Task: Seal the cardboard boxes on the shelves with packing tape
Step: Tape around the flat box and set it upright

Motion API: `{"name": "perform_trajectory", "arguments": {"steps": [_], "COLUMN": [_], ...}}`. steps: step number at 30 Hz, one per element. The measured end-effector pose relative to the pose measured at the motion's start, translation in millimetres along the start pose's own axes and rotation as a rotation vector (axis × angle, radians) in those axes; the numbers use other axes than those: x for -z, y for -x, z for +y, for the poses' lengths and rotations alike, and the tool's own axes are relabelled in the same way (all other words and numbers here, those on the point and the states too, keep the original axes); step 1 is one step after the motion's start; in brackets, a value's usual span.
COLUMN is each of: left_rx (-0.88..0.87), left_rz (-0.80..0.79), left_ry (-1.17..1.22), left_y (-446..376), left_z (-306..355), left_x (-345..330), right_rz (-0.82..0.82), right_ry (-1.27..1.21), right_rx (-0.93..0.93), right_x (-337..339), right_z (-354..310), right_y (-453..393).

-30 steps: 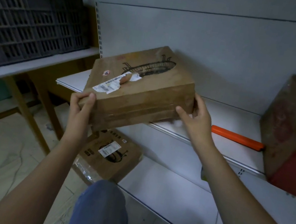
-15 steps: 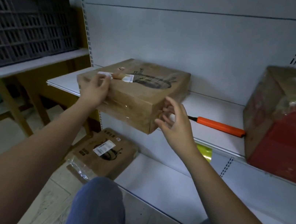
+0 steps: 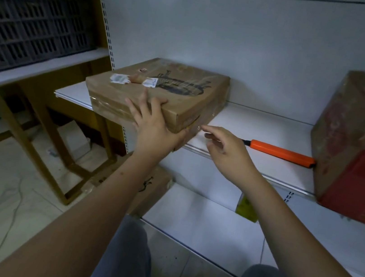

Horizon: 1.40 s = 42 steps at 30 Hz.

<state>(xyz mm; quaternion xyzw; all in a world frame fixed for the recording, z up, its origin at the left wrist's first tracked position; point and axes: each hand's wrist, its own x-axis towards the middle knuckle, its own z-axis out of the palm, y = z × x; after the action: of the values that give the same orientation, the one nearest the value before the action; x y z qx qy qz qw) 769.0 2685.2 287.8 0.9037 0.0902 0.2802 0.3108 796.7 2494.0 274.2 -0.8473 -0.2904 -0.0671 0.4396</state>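
Note:
A flat brown cardboard box (image 3: 175,85) with a black drawing and torn white labels lies on the white shelf (image 3: 260,135), its near corner over the shelf edge. Shiny tape shows on its front side. My left hand (image 3: 155,124) presses flat against the box's near corner, fingers spread over the top edge. My right hand (image 3: 225,147) hovers just right of that corner, fingers loosely bent and holding nothing. An orange-handled cutter (image 3: 281,153) lies on the shelf right of my right hand.
A large brown and red box (image 3: 362,146) stands at the shelf's right end. Another brown box (image 3: 152,188) lies on the floor below, partly behind my left arm. A dark plastic crate (image 3: 29,15) sits on a wooden table at left. My knees are at the bottom.
The box has been set down and turned on the shelf. My left hand moved from its left top edge to the near corner. My right hand came off the box and drifted right.

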Motion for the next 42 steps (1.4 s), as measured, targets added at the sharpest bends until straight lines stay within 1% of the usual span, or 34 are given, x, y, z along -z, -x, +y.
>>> {"name": "perform_trajectory", "arguments": {"steps": [4, 7, 9, 10, 12, 13, 14, 16, 17, 18, 19, 21, 23, 25, 26, 28, 31, 33, 35, 39, 42], "left_rx": [0.0, -0.075, -0.119, -0.112, -0.034, 0.039, 0.143, 0.377, 0.475, 0.532, 0.55, 0.549, 0.557, 0.554, 0.559, 0.611, 0.786, 0.885, 0.988, 1.128, 1.152], "left_rz": [0.032, 0.036, 0.036, 0.066, 0.184, 0.194, 0.133, -0.161, -0.312, -0.431, -0.51, -0.596, -0.647, -0.685, -0.734, -0.888, -1.107, -1.166, -1.166, -1.078, -1.005], "left_ry": [-0.036, 0.009, 0.127, 0.169, 0.267, 0.344, 0.45, 0.668, 0.72, 0.745, 0.764, 0.816, 0.878, 0.821, 0.812, 0.884, 0.952, 0.989, 1.064, 1.17, 1.194], "left_y": [-6.6, -0.9, 19.8, 37.9, 80.2, 99.9, 115.7, 129.7, 129.1, 125.8, 122.1, 117.2, 113.6, 106.0, 100.7, 87.6, 69.0, 61.8, 62.1, 69.7, 70.0], "left_z": [-7.7, -15.6, -16.2, -13.8, -1.7, 10.0, 25.6, 60.9, 77.1, 90.3, 99.7, 110.9, 115.1, 113.7, 110.6, 106.3, 106.4, 107.3, 108.4, 111.9, 113.5], "left_x": [-8.7, -10.5, -12.1, -16.5, -37.0, -49.8, -63.3, -88.3, -98.0, -105.2, -110.6, -117.8, -119.6, -115.3, -112.6, -102.2, -81.5, -73.8, -73.3, -75.2, -71.7], "right_rz": [0.27, 0.439, 0.492, 0.496, 0.478, 0.463, 0.446, 0.409, 0.386, 0.36, 0.337, 0.311, 0.307, 0.311, 0.308, 0.298, 0.28, 0.272, 0.285, 0.343, 0.358], "right_ry": [0.078, 0.099, 0.145, 0.167, 0.182, 0.173, 0.152, 0.086, 0.051, 0.014, -0.018, -0.066, -0.087, -0.101, -0.115, -0.147, -0.165, -0.182, -0.195, -0.181, -0.192], "right_rx": [0.018, -0.004, -0.015, -0.015, -0.022, -0.034, -0.052, -0.098, -0.124, -0.149, -0.171, -0.2, -0.216, -0.22, -0.224, -0.243, -0.265, -0.275, -0.294, -0.354, -0.401], "right_x": [15.5, 31.4, 44.7, 51.0, 60.7, 63.9, 65.5, 66.4, 67.0, 67.8, 68.7, 70.5, 72.6, 74.1, 74.8, 75.9, 77.8, 79.4, 80.2, 79.7, 81.6], "right_z": [21.7, 35.0, 44.9, 50.4, 61.1, 65.2, 67.6, 70.1, 71.1, 72.2, 73.6, 75.6, 76.1, 75.1, 74.4, 74.8, 74.5, 71.1, 68.8, 69.9, 67.7], "right_y": [29.6, 53.3, 65.9, 70.3, 75.0, 75.3, 74.7, 72.7, 71.5, 70.4, 69.3, 69.3, 71.1, 72.4, 72.1, 70.6, 70.5, 71.6, 72.3, 71.4, 69.3]}}
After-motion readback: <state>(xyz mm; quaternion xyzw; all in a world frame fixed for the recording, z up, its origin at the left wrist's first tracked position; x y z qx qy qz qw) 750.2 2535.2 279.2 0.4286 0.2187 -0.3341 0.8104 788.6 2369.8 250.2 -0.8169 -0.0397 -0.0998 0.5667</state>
